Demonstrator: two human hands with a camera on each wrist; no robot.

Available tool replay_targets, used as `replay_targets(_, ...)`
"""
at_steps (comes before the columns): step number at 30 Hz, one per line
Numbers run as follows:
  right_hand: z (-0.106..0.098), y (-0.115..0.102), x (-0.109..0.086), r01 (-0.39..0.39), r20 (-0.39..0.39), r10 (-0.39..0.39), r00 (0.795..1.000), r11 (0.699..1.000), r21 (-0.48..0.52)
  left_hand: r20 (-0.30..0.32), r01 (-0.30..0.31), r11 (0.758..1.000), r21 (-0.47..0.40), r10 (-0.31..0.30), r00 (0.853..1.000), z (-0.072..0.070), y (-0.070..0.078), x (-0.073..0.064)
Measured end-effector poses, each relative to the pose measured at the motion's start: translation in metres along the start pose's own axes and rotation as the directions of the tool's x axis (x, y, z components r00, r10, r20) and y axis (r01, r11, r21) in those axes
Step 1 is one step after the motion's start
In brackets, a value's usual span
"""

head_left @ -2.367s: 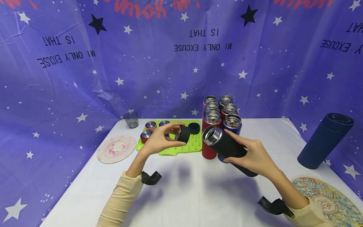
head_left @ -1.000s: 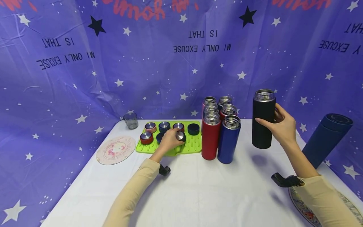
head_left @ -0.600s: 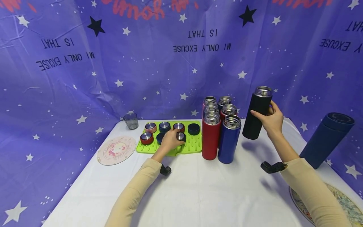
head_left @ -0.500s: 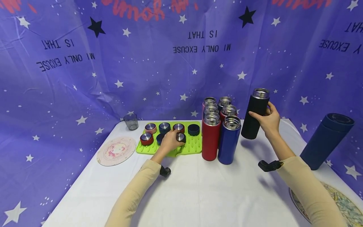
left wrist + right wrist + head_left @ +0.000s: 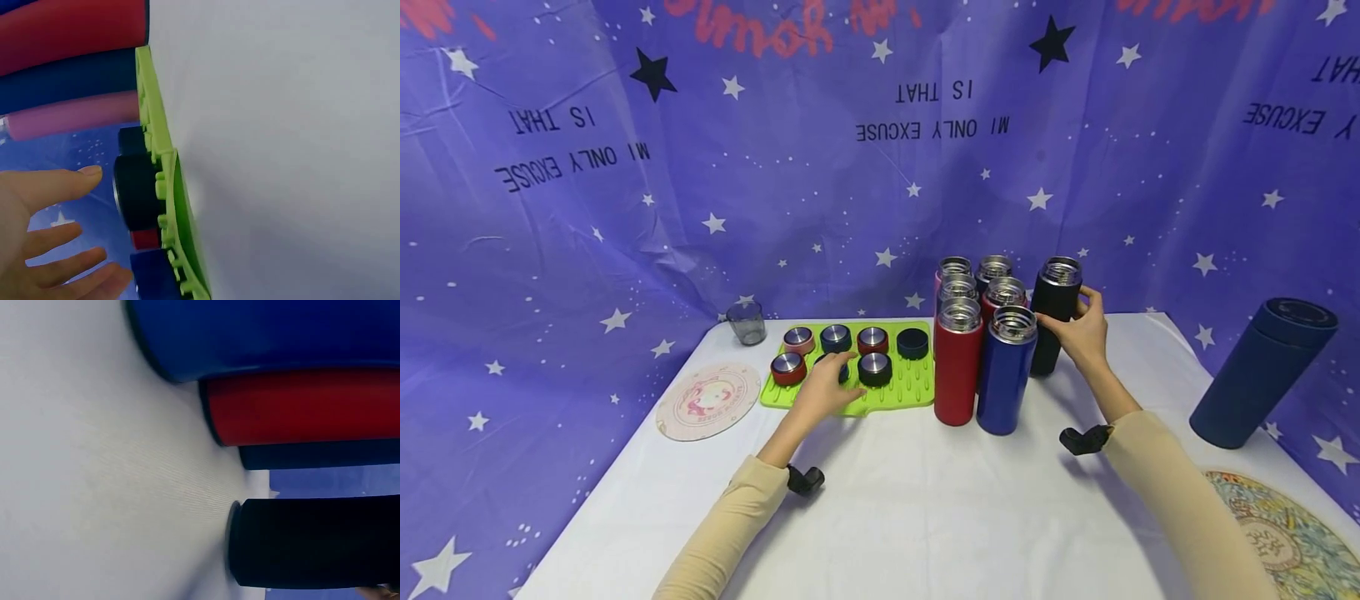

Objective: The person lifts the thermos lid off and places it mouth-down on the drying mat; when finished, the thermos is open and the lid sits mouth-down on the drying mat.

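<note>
My left hand (image 5: 822, 392) hovers at the front of a green drying mat (image 5: 910, 387), fingers spread and holding nothing. Just right of it, a black bottle lid (image 5: 875, 369) sits on the mat; the left wrist view shows the thumb apart from this lid (image 5: 136, 192). A blue lid (image 5: 842, 372) is partly hidden behind the fingers. My right hand (image 5: 1084, 333) grips a black thermos bottle (image 5: 1054, 300), upright and without a lid, right of the bottle group. In the right wrist view, the black bottle's base (image 5: 240, 544) is at or close to the tabletop; contact is unclear.
Several open bottles stand tightly grouped, with a red bottle (image 5: 957, 375) and a blue bottle (image 5: 1006, 379) in front. Other lids, such as a red lid (image 5: 787, 367), share the mat. A glass (image 5: 747, 323), pink coaster (image 5: 709, 400), lidded navy bottle (image 5: 1262, 375) and patterned mat (image 5: 1262, 533) lie around.
The left hand has set the black lid on the mat, released it and drawn back leftward. The right hand has brought the black bottle left and down, beside the bottle group.
</note>
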State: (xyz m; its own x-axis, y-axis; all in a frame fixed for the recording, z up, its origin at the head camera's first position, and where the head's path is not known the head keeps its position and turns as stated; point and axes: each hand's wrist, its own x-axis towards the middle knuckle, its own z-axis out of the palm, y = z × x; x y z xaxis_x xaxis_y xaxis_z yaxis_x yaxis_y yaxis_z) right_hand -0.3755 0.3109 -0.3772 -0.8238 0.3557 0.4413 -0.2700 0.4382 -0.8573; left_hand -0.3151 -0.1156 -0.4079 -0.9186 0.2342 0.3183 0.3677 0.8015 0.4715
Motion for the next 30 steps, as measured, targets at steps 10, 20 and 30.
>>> replay_targets(10,0.006,0.006,-0.002,0.044,0.025,-0.045,0.999,0.999,0.027,0.017,0.006,1.000,-0.009,-0.006,1.000,-0.020,-0.013,-0.030)
replay_targets(20,-0.018,-0.005,-0.018,0.083,0.165,-0.066,0.984,0.992,-0.099,0.044,0.003,0.999,0.037,-0.004,0.999,-0.022,-0.023,-0.036)
replay_targets(30,-0.074,-0.046,-0.062,0.059,0.216,-0.031,0.976,0.990,-0.127,0.098,0.057,0.996,0.066,-0.063,0.993,-0.026,-0.041,-0.039)
